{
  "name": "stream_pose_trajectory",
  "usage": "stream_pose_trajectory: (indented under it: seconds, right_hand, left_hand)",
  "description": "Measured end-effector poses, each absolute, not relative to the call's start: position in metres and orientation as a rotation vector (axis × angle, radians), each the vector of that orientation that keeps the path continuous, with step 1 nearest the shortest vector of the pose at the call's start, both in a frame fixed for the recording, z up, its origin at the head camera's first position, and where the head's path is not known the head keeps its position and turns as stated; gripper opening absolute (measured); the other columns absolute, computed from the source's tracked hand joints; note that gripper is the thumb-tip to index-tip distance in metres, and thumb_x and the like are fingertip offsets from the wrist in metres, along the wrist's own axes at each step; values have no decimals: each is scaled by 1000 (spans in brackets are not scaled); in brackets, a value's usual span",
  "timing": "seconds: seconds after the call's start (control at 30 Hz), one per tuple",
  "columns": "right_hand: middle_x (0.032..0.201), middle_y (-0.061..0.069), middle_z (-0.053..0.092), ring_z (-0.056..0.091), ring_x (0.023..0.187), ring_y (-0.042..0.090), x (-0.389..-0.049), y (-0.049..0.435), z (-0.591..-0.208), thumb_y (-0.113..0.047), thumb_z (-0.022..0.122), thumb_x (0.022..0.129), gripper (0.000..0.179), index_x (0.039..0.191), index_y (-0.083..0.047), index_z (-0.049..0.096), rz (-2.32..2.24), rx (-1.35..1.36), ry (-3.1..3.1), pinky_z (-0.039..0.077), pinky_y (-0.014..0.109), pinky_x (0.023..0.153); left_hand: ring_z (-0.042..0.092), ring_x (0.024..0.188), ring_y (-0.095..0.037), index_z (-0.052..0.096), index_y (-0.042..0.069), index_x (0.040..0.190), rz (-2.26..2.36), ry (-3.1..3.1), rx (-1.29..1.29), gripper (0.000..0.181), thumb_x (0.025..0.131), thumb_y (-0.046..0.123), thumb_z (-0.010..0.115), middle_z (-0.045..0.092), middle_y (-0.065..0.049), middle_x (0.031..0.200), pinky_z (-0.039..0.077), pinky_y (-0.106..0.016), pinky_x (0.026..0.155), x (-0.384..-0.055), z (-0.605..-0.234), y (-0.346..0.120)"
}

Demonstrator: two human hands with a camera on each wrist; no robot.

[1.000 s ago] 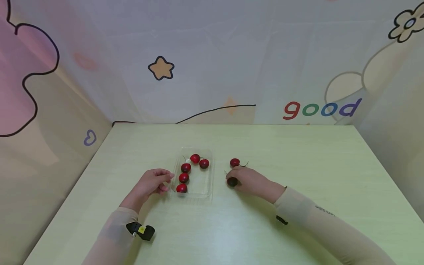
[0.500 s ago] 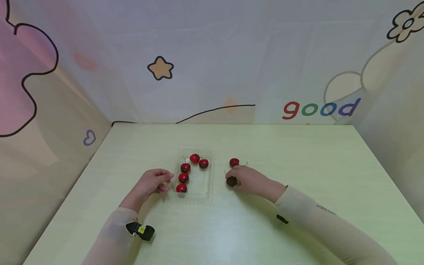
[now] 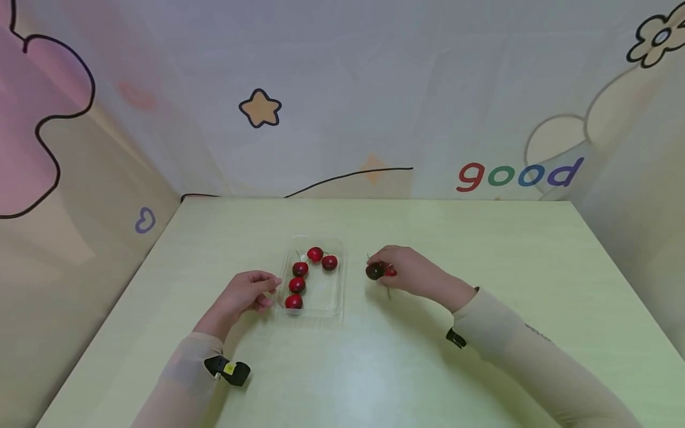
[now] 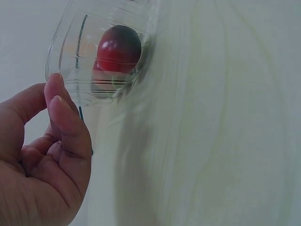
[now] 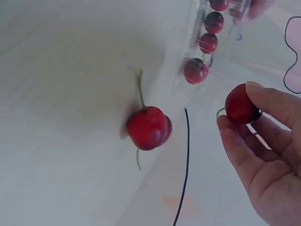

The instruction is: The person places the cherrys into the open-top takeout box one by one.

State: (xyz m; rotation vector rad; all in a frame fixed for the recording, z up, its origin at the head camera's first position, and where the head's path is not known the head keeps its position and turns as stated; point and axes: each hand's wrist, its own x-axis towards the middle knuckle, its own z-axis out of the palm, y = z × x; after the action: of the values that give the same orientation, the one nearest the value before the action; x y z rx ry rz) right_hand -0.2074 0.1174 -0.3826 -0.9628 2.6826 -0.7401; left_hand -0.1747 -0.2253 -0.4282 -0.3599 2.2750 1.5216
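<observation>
In the head view my left hand [image 3: 247, 295] is at the left edge of a clear plastic tray [image 3: 323, 303]. Its thumb and forefinger pinch the tray's rim, seen closer in the left wrist view. Several red cherries [image 3: 297, 285] lie in the tray, mostly along its left side and far end. Right of the tray, my right hand [image 3: 409, 270] holds a dark cherry [image 5: 242, 104] between thumb and fingertips, above the table. Under that hand, a red cherry [image 5: 146, 128] with a green stem lies on the table, another cherry partly hidden behind it.
The pale table [image 3: 342, 368] extends around the tray. A printed cloth backdrop [image 3: 342, 107] rises behind its far edge, with more cloth at both sides. Black wrist cameras are strapped over both sleeves.
My right hand has raised the dark cherry off the table and now covers part of the cherries behind it. The left hand and tray have kept their place.
</observation>
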Motion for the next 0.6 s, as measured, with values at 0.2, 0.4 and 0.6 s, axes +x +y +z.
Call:
stream_pose_trajectory:
  seconds: [0.2, 0.4, 0.6]
  right_hand:
    - [125, 19, 66, 69, 108, 30, -212, 119, -374, -5, 72, 93, 36, 126, 4, 66, -885, -926, 2652, 58, 46, 96]
    - [126, 18, 67, 69, 110, 30, -214, 112, -363, -7, 72, 94, 38, 130, 3, 65, -911, -901, 2633, 58, 45, 96]
    - [127, 17, 68, 68, 108, 27, -214, 99, -355, -12, 73, 94, 41, 132, 1, 65, -895, -914, 2623, 59, 38, 92]
  left_hand:
    - [59, 63, -9, 61, -3, 126, 1523, 2268, -345, 37, 102, 26, 63, 62, 2, 88, 52, -22, 62, -175, -430, -225]
    - [58, 63, -10, 61, -2, 126, 1528, 2265, -348, 37, 102, 27, 63, 61, 2, 88, 52, -22, 62, -174, -429, -226]
    - [58, 63, -10, 61, -3, 126, 1531, 2271, -334, 38, 103, 27, 63, 61, 3, 88, 52, -22, 61, -174, -429, -228]
